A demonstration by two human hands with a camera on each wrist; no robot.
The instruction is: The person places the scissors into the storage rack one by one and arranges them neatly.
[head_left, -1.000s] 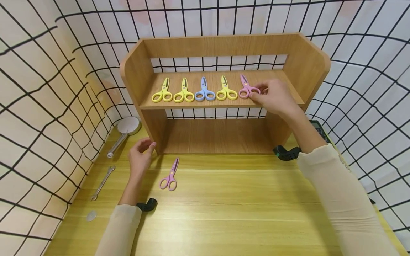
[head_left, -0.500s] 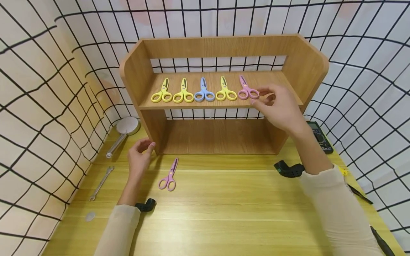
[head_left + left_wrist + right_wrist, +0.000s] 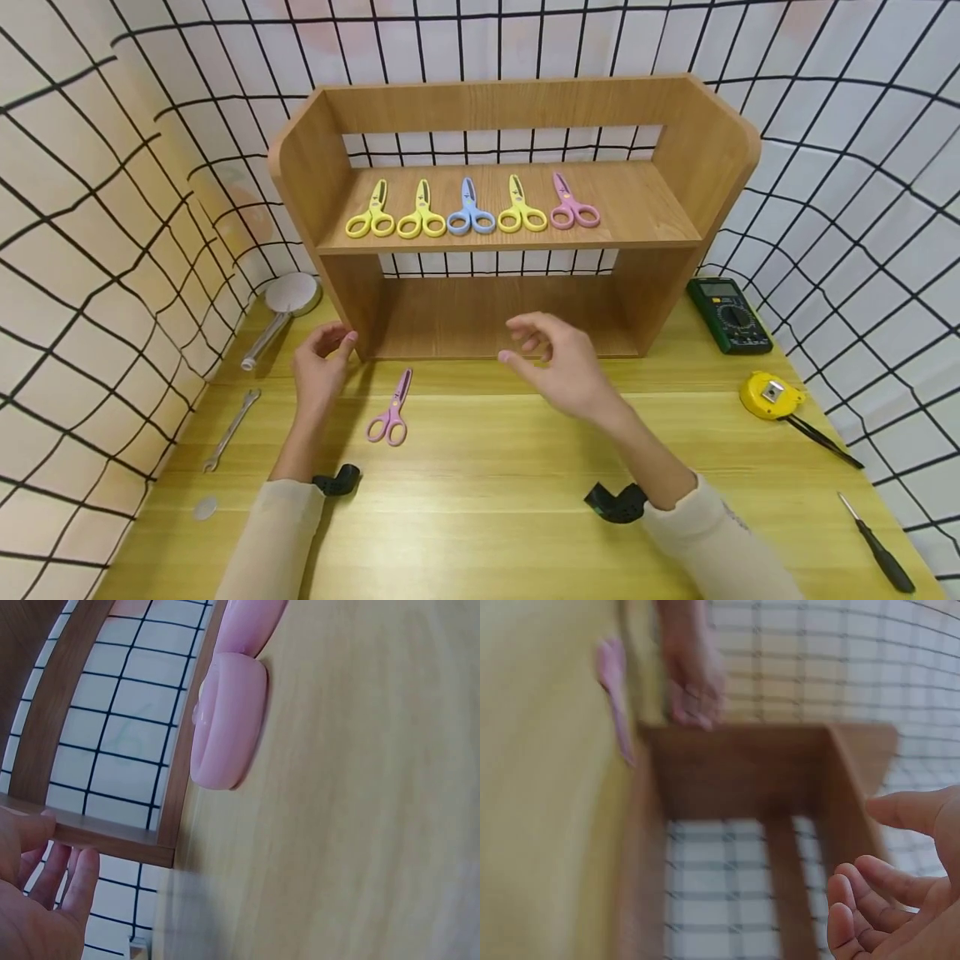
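Observation:
My right hand (image 3: 558, 362) is in the air before the lower compartment of the wooden shelf (image 3: 495, 246), fingers loosely bent, holding nothing. In the right wrist view its fingers (image 3: 870, 900) are spread from the thumb. At the shelf's left side panel is my left hand (image 3: 322, 367), thumb and relaxed fingertips right at the panel's front edge. Pink scissors (image 3: 390, 412) lie on the table between the hands, nearer the left. Along the upper board are several scissors in a row: yellow scissors (image 3: 371, 212) at the left, blue scissors (image 3: 470, 208) mid-row, pink scissors (image 3: 573, 204) at the right end.
On the left of the table (image 3: 480, 533) lie a round-headed tool with a metal handle (image 3: 288, 300), a wrench (image 3: 231, 432) and a small grey disc (image 3: 205, 508). At the right are a multimeter (image 3: 729, 317), a yellow tape measure (image 3: 771, 396) and a screwdriver (image 3: 876, 542).
My right hand has let go of the pink scissors on the upper board and come down and left, in front of the lower compartment. My left hand stays at the side panel.

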